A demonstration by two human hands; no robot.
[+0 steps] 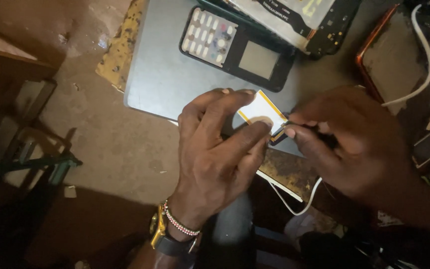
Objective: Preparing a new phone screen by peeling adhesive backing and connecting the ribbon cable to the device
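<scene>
Left hand (215,149) and right hand (344,144) pinch small white screen part (262,108); keypad phone (235,47) beyond.

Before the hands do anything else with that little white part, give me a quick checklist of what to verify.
1. Left hand pins the small white part on the grey board: ok.
2. Right hand fingertips pinch at the part's dark end: ok.
3. Any tool in the right hand: cannot tell.
4. Keypad phone lies apart from both hands: ok.
5. White cable hangs clear below the board: ok.
</scene>
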